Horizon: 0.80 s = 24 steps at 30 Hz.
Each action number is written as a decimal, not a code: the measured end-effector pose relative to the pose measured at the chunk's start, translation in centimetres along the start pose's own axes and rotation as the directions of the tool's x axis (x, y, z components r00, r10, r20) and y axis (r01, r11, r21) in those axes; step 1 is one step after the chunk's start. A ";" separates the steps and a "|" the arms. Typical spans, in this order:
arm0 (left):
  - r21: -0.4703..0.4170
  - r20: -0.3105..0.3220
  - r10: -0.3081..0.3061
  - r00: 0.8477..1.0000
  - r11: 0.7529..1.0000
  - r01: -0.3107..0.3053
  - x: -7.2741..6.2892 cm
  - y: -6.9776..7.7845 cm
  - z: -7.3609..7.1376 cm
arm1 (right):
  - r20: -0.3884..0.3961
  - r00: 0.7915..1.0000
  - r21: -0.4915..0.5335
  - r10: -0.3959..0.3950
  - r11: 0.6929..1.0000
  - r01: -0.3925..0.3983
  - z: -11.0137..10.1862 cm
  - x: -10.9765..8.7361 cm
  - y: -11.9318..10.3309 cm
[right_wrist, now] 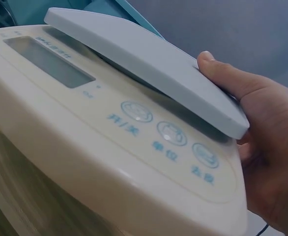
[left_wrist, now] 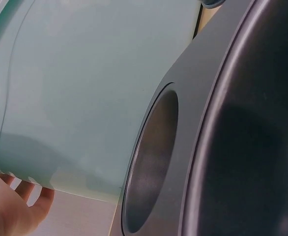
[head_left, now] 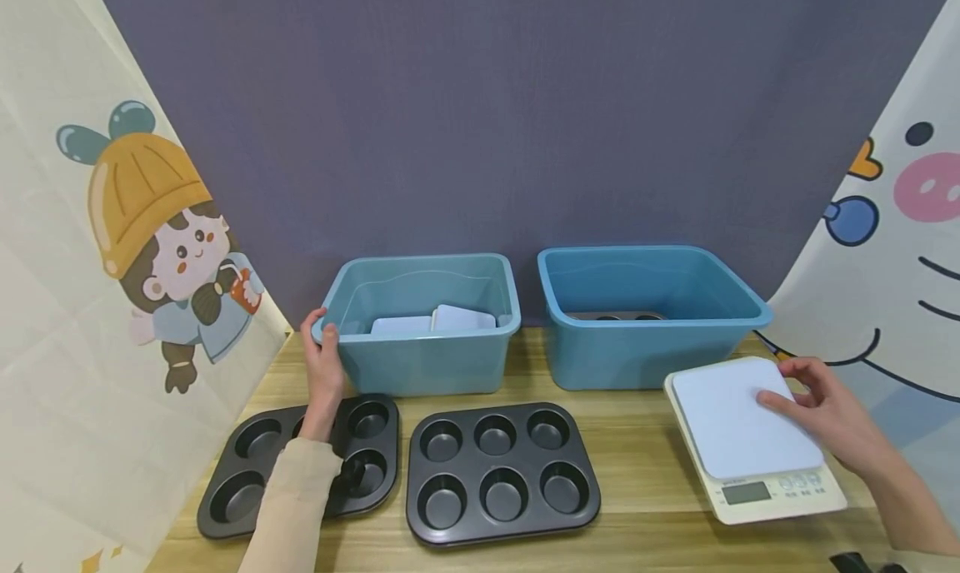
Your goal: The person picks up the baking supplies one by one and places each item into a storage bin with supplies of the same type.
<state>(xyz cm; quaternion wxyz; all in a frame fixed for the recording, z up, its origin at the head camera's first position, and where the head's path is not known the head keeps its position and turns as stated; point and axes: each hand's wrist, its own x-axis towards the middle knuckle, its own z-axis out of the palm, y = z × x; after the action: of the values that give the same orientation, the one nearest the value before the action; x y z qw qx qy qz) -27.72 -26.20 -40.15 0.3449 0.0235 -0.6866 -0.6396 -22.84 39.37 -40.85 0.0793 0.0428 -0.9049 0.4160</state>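
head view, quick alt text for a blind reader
The right hand holds a digital kitchen scale; the left hand grips the left of two blue bins. Two dark muffin pans lie on the wood-grain tabletop.

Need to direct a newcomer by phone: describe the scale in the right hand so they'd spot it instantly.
On the wooden table, find the darker blue bin, at right. In front of its right end, the right hand grips a tilted, cream scale. Its white top and grey display set it apart from the black pan to its left.
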 end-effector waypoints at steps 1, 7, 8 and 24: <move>0.006 0.002 0.002 1.000 1.000 -0.002 0.0 0.0 0.0 | 0.002 1.000 0.008 0.000 1.000 0.000 0.0 0.0 -0.1; 0.017 0.011 -0.003 1.000 1.000 0.003 0.1 -0.3 -0.1 | 0.003 0.999 0.040 -0.045 0.998 0.045 0.4 0.1 -1.4; 0.016 0.012 -0.002 1.000 1.000 0.002 0.1 -0.3 -0.2 | 0.003 0.998 0.043 -0.059 0.997 0.058 0.4 0.1 -1.7; 0.038 -0.006 -0.042 0.999 0.998 0.042 1.5 -3.7 -0.4 | -0.116 0.970 0.132 -0.211 0.965 0.226 2.1 -0.2 -8.2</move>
<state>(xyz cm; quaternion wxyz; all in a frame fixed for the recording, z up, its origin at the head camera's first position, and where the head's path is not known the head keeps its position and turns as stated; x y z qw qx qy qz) -30.17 -27.93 -42.81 0.3326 0.0460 -0.6972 -0.6334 -21.68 32.44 -36.16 0.1673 0.1270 -0.8570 0.4706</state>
